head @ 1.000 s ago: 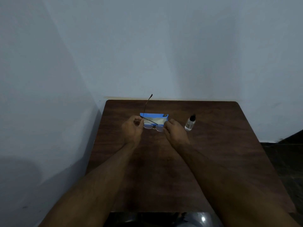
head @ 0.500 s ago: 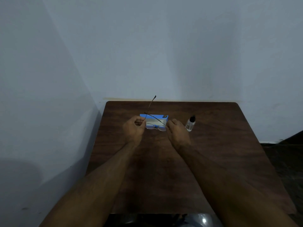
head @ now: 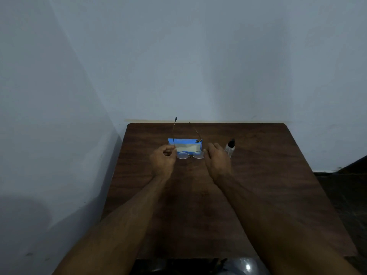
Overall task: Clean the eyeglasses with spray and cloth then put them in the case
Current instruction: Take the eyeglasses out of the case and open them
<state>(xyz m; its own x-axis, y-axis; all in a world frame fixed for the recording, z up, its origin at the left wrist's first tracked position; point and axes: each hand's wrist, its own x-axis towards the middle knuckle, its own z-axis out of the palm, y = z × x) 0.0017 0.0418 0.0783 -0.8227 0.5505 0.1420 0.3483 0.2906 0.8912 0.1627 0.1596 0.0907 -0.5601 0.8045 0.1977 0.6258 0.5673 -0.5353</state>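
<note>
Thin-framed eyeglasses hang just above the dark wooden table, lenses toward me and both temples unfolded, pointing away toward the wall. My left hand pinches the left hinge end of the frame. My right hand holds the right end. Right behind the glasses lies a blue case with a pale inside. A small clear spray bottle with a black cap stands just right of my right hand. No cloth is visible.
The table sits in a corner, with a pale wall behind it and another close on its left. Dark floor lies beyond the table's right edge. A shiny dark object shows at the bottom edge below the table.
The right temple, folded across the frame a second ago, has swung open and now points away like the left one. Both hands stayed in place on the frame ends.
</note>
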